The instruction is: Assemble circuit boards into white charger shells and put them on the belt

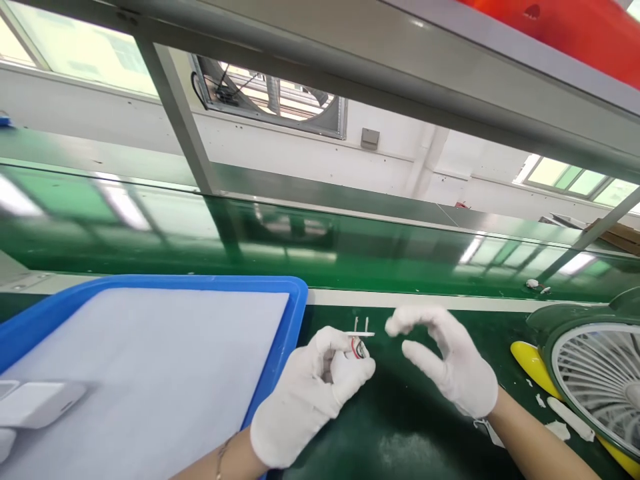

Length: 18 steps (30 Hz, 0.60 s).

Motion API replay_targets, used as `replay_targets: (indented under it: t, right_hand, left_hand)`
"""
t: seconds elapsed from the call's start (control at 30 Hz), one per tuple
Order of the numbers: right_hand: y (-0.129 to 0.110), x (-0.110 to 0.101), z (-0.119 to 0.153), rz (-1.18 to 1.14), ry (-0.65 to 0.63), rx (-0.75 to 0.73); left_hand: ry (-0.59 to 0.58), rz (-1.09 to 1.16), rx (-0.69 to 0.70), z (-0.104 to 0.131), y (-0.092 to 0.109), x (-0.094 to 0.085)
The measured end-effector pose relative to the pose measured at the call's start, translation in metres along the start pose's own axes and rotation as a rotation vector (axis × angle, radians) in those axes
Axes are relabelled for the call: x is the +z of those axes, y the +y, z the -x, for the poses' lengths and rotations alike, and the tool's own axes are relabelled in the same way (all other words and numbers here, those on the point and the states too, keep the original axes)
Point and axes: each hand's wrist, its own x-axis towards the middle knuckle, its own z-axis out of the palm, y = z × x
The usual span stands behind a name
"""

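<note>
In its white glove, my left hand (320, 390) is closed around a small white plug piece (361, 334). Two thin metal pins stick up from its flat face, and a red and dark detail shows just below, between the fingers. The rest of the piece is hidden by the glove. My right hand (447, 357), also gloved in white, hovers a little to the right. Its fingers are curved with a gap between thumb and fingertips, and nothing is in them.
A blue tray (300, 300) lined with white lies at left, holding white plastic housings (40, 403). At right stand a green fan (555, 323) and a yellow piece (533, 363), with white scraps (557, 430) nearby. A metal shelf beam (400, 87) crosses overhead.
</note>
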Motion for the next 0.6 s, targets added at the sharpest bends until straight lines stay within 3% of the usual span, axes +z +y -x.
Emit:
replay_targets:
  t: [0.1, 0.23, 0.47, 0.6]
  right_hand:
    - [0.002, 0.025, 0.002, -0.011, -0.064, -0.097]
    - [0.005, 0.051, -0.005, -0.007, 0.037, -0.21]
    - [0.016, 0.059, -0.022, -0.035, -0.048, 0.021]
    - [0.02, 0.063, -0.027, -0.391, -0.118, 0.279]
  left_hand:
    - [-0.053, 0.049, -0.113, -0.003, 0.014, -0.001]
    - [-0.083, 0.243, -0.254, -0.005, 0.026, 0.001]
    - [-0.049, 0.528, -0.365, -0.011, 0.023, 0.004]
    - [0.0, 0.549, -0.493, -0.013, 0.022, 0.004]
